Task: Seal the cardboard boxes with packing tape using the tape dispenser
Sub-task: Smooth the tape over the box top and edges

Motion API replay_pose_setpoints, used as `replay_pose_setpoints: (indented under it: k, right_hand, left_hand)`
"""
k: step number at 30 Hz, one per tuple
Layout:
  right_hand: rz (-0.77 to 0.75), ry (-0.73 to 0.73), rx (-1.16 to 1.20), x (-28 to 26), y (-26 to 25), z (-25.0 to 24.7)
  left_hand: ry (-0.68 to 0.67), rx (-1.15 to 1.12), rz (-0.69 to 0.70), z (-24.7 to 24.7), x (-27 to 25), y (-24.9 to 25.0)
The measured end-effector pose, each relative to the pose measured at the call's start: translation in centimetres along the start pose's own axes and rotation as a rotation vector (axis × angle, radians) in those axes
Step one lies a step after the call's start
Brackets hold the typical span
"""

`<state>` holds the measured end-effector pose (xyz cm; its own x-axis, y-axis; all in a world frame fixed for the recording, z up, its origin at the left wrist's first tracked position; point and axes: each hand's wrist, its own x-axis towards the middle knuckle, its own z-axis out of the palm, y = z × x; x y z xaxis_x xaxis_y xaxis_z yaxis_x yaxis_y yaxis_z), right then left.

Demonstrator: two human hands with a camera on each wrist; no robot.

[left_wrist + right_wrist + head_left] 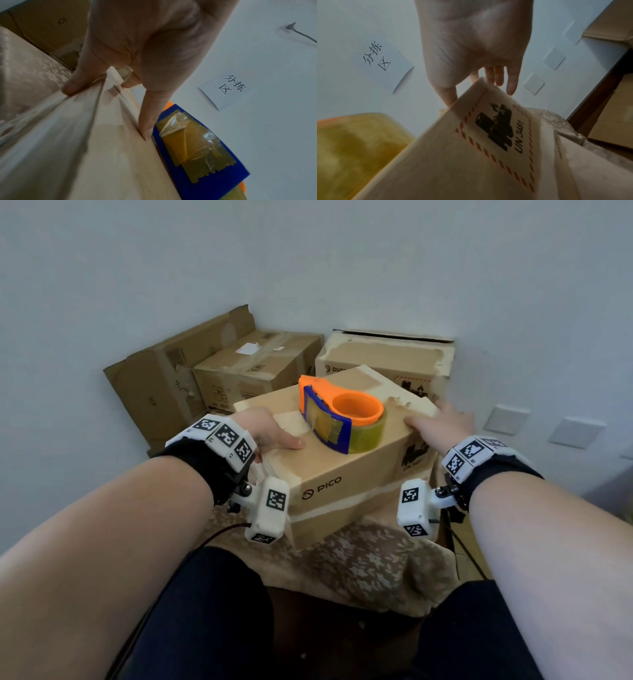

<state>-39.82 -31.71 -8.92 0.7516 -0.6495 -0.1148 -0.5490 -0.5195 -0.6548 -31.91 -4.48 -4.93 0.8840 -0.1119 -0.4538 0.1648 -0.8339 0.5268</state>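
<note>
1. Brown cardboard box printed "PICO" [346, 470] sits on top of a second cardboard box [329, 518], on a bench draped with a beige patterned cloth [373, 570].
2. Orange and blue plastic tape dispenser [337, 414], loaded with a roll of clear yellowish packing tape [368, 436], lies on its side on the top face of the "PICO" box, between the two hands.
3. Left hand [263, 429] is on the box's left end: thumb flat on the top face, fingers down the side, per the left wrist view. Grip is clamped on the box edge.
4. Right hand [442, 422] is at the box's right end: thumb on the top near the torn corner, fingers extended past the end face beside the battery hazard label [501, 129]. Fingers look straight; contact with the end face cannot be confirmed.
5. Three more worn cardboard boxes [260, 364] stand behind, against the pale wall [342, 268].
6. White paper sign with black handwritten characters [228, 89] is stuck to the wall.
</note>
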Motion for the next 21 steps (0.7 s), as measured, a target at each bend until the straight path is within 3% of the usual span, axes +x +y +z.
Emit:
replay_pose_setpoints:
  k: [5, 9, 11, 14, 17, 21]
  right_hand:
    - [0.087, 0.068, -0.093, -1.5, 1.6, -1.8]
    - [0.138, -0.002, -0.119, -3.8, 2.4, -4.0]
    - [0.158, -0.019, -0.200, -4.8, 2.8, -4.7]
    - [0.177, -0.070, -0.218, -6.7, 3.1, -5.6]
    - [0.185, -0.116, -0.242, -8.2, 3.4, -6.3]
    - [0.191, -0.203, -0.087, -8.4, 4.3, -6.4]
  left_hand:
    - [0.002, -0.100, 0.082, 0.5, -1.4, 0.4]
    - [-0.298, 0.033, 0.156, 0.7, -2.7, 0.9]
    - [-0.358, 0.174, 0.215, 1.1, -3.0, 1.0]
    - [-0.278, 0.463, 0.308, 1.8, -3.3, 1.7]
    - [-0.088, 0.711, 0.425, 1.8, -3.8, 2.0]
    - [0.146, 0.703, 0.429, 1.7, -3.3, 1.5]
